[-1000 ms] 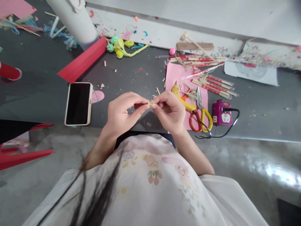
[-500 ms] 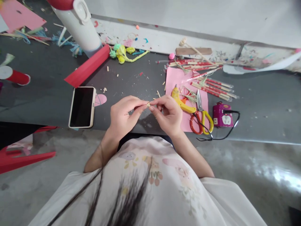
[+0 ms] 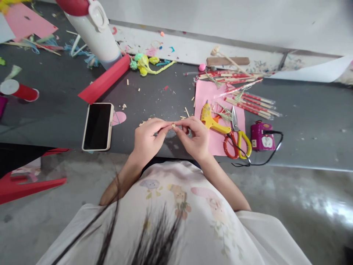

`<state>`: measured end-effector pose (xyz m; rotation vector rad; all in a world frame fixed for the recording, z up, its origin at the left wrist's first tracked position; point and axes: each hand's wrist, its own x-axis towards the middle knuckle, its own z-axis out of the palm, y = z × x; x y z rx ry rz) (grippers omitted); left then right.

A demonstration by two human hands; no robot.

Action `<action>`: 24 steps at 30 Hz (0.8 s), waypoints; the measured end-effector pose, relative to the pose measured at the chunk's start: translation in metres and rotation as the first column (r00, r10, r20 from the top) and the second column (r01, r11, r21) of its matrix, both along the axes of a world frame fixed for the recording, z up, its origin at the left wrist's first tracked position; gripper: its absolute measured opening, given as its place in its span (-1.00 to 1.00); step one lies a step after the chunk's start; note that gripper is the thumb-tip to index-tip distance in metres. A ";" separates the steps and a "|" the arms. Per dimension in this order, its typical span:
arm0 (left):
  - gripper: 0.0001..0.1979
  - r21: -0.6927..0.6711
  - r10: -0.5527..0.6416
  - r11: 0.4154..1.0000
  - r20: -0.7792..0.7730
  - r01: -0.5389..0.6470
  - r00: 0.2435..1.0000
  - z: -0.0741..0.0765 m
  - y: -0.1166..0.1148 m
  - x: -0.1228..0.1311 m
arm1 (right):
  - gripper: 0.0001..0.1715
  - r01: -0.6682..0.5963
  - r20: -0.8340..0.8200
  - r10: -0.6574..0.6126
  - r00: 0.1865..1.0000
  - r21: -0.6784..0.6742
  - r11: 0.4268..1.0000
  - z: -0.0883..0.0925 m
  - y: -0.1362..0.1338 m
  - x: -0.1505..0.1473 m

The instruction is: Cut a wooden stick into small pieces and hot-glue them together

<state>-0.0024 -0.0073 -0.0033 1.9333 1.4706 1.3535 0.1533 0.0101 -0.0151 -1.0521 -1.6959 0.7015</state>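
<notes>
Between the fingertips of both hands is a tiny cream-coloured piece (image 3: 173, 126), too small to name more exactly. My left hand (image 3: 150, 137) pinches it from the left with thumb and forefinger. From the other side, my right hand (image 3: 193, 135) pinches it the same way, its remaining fingers curled. Both hands are just above the table's near edge. Short cut bits of stick (image 3: 186, 112) lie on the table beyond the fingers, and a few more show behind my left hand. A yellow glue gun (image 3: 213, 119) rests close to my right hand on pink paper (image 3: 205, 90).
Scissors (image 3: 236, 143) and a purple box with a cable (image 3: 262, 137) are at the right. Wrapped sticks (image 3: 253, 105) lie behind them. To the left are a phone (image 3: 97, 127), a folded red paper strip (image 3: 104, 79), a bottle (image 3: 96, 36) and a red spool (image 3: 20, 90).
Both hands have drawn slightly nearer to each other and a little lower, still pinching the small piece. The view has shifted slightly. The white shape at the far right looks different.
</notes>
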 end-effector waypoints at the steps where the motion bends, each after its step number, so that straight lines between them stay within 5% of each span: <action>1: -0.90 -0.010 0.002 1.000 0.014 -0.002 1.000 -0.002 0.000 0.000 | -0.92 -0.005 0.004 0.005 1.000 -0.007 1.000 -0.001 0.000 0.000; 10: -0.93 -0.273 0.055 0.962 0.226 0.009 0.973 -0.006 -0.001 0.005 | -0.93 -0.003 0.023 0.003 1.000 0.000 1.000 -0.004 -0.001 0.004; 17: -0.81 -0.466 0.103 0.861 0.550 0.203 0.829 -0.016 -0.002 0.008 | -0.89 -0.002 0.071 -0.007 0.997 0.116 0.993 -0.005 -0.002 0.009; 24: -0.80 -0.499 0.134 0.811 0.667 0.306 0.732 -0.018 -0.001 0.007 | -0.86 -0.046 0.121 0.030 0.992 0.134 0.990 -0.003 -0.002 0.013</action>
